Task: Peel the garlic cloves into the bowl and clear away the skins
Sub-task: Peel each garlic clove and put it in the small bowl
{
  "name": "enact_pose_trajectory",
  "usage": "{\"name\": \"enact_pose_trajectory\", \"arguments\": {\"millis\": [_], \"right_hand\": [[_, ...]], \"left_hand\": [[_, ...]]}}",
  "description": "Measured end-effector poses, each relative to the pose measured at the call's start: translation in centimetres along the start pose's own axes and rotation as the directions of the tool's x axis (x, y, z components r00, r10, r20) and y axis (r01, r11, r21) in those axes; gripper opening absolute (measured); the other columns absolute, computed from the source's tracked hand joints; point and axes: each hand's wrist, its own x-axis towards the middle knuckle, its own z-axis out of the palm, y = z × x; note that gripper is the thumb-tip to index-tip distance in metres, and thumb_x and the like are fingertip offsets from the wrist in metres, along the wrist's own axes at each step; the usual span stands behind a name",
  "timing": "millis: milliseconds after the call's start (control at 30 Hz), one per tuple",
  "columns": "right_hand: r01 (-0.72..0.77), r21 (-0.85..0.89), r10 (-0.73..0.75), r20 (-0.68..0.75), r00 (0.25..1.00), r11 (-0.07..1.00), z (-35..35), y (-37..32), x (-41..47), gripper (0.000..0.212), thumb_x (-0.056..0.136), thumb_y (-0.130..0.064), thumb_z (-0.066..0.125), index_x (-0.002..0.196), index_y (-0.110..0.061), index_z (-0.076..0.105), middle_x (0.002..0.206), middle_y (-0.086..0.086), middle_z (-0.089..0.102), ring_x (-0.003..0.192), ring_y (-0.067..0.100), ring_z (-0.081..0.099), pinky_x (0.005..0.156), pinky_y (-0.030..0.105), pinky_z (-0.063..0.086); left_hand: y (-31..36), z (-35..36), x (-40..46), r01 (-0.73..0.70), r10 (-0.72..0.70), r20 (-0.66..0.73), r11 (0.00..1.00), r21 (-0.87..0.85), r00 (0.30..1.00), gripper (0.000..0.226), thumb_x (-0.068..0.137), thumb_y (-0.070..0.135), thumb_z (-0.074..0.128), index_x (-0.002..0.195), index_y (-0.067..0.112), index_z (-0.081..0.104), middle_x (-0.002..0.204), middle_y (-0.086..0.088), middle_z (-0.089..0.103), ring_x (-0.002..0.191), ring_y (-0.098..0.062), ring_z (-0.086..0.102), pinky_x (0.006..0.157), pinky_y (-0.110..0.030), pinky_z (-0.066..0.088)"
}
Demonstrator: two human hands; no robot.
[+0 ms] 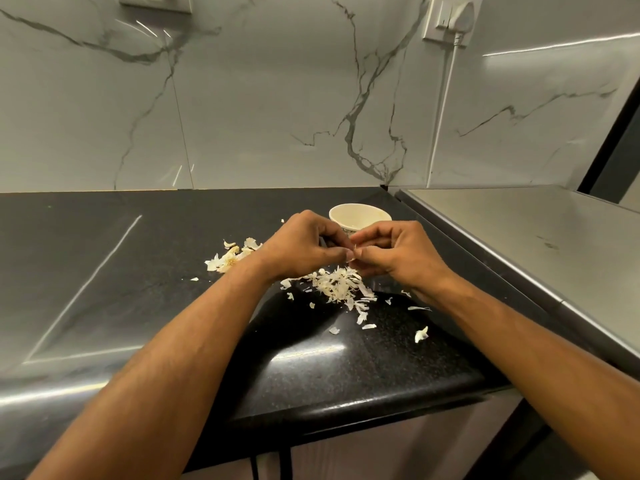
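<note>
My left hand [304, 245] and my right hand [391, 252] meet above the black counter, fingers curled, both pinching a small garlic clove [353, 252] that shows only as a pale sliver between the fingertips. Right behind the hands stands a cream bowl [360, 213]; its contents are mostly hidden. A heap of white garlic skins [341, 284] lies on the counter just below the hands. A second clump of skins and garlic remains [228, 257] lies to the left, partly behind my left wrist.
Loose skin flakes [421, 334] are scattered toward the black counter's front edge [346, 407]. A raised steel surface [519, 237] borders the counter on the right. A marble wall stands behind, with a plugged socket [452, 17] and white cable at upper right.
</note>
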Motion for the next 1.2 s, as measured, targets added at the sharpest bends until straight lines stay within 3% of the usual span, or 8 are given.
{"name": "enact_pose_trajectory", "arguments": {"millis": [100, 267, 467, 667, 900, 1000, 1067, 1200], "right_hand": [[-0.008, 0.071, 0.015, -0.086, 0.996, 0.997, 0.3, 0.1, -0.1, 0.011, 0.081, 0.006, 0.072, 0.083, -0.004, 0.073, 0.077, 0.016, 0.074, 0.071, 0.027, 0.074, 0.066, 0.034, 0.062], [-0.013, 0.143, 0.033, -0.144, 0.989, 0.990, 0.4, 0.1, -0.2, 0.009, 0.080, 0.008, 0.072, 0.084, 0.000, 0.073, 0.077, 0.016, 0.074, 0.070, 0.026, 0.074, 0.062, 0.028, 0.060], [0.031, 0.148, -0.003, -0.188, 0.982, 0.989, 0.6, 0.2, -0.5, 0.011, 0.079, 0.008, 0.073, 0.080, -0.002, 0.074, 0.079, 0.018, 0.073, 0.070, 0.024, 0.073, 0.064, 0.026, 0.059], [0.087, 0.077, -0.067, -0.231, 0.971, 0.993, 0.6, 0.3, -0.6, 0.009, 0.079, 0.006, 0.074, 0.081, -0.002, 0.075, 0.074, 0.013, 0.074, 0.067, 0.021, 0.073, 0.063, 0.023, 0.058], [0.108, -0.012, -0.107, -0.261, 0.959, 0.994, 0.5, 0.6, -0.5, 0.011, 0.077, 0.006, 0.075, 0.077, -0.005, 0.077, 0.071, 0.008, 0.074, 0.068, 0.019, 0.072, 0.065, 0.028, 0.059], [0.111, 0.030, -0.099, -0.265, 0.959, 0.993, 0.4, 0.6, -0.6, 0.012, 0.076, 0.007, 0.075, 0.076, -0.005, 0.077, 0.071, 0.009, 0.074, 0.068, 0.020, 0.072, 0.064, 0.028, 0.059], [0.118, 0.082, -0.094, -0.253, 0.963, 0.990, 0.4, 0.5, -0.7, 0.013, 0.076, 0.008, 0.075, 0.075, -0.004, 0.076, 0.071, 0.011, 0.074, 0.069, 0.020, 0.072, 0.063, 0.027, 0.058], [0.097, 0.250, -0.048, -0.195, 0.980, 0.963, -0.3, 0.3, -0.8, 0.015, 0.076, 0.008, 0.075, 0.073, -0.006, 0.076, 0.077, 0.018, 0.073, 0.072, 0.028, 0.072, 0.066, 0.034, 0.061]], "left_hand": [[-0.3, 0.0, 0.3, -0.011, 0.013, -0.032, 0.999, 0.044, 0.999, 0.005, 0.082, 0.015, 0.076, 0.087, 0.015, 0.076, 0.076, 0.004, 0.073, 0.066, -0.005, 0.066, 0.061, -0.019, 0.051], [-0.5, 0.5, 0.4, -0.029, 0.035, -0.048, 0.993, 0.113, 0.998, 0.004, 0.082, 0.020, 0.076, 0.086, 0.019, 0.077, 0.075, 0.004, 0.073, 0.071, -0.012, 0.069, 0.073, -0.040, 0.058], [-0.4, 1.0, 0.4, -0.042, 0.057, -0.124, 0.992, 0.120, 0.991, 0.005, 0.083, 0.016, 0.073, 0.085, 0.017, 0.077, 0.074, 0.006, 0.072, 0.066, -0.008, 0.067, 0.070, -0.035, 0.059], [0.1, 1.1, 0.2, -0.054, 0.058, -0.109, 0.998, 0.034, 0.992, 0.005, 0.082, 0.012, 0.073, 0.084, 0.011, 0.077, 0.070, 0.001, 0.072, 0.055, -0.003, 0.060, 0.055, -0.016, 0.049], [0.0, 2.4, 0.2, -0.116, 0.128, -0.190, 0.991, 0.072, 0.973, 0.008, 0.077, 0.015, 0.072, 0.075, 0.007, 0.073, 0.066, -0.001, 0.070, 0.054, -0.010, 0.061, 0.055, -0.025, 0.055], [-0.2, 3.0, 0.2, -0.122, 0.133, -0.233, 0.991, 0.058, 0.963, 0.014, 0.075, 0.019, 0.072, 0.071, 0.006, 0.071, 0.061, -0.003, 0.068, 0.049, -0.013, 0.056, 0.051, -0.032, 0.051], [-0.1, 3.2, 0.2, -0.122, 0.127, -0.255, 0.992, 0.035, 0.958, 0.013, 0.075, 0.015, 0.074, 0.068, 0.005, 0.068, 0.059, -0.006, 0.065, 0.047, -0.009, 0.049, 0.048, -0.028, 0.045], [0.5, 3.1, 0.2, -0.119, 0.076, -0.257, 0.981, -0.155, 0.963, 0.016, 0.070, 0.017, 0.067, 0.068, 0.001, 0.065, 0.064, -0.019, 0.063, 0.052, -0.011, 0.047, 0.050, -0.025, 0.040]]}}
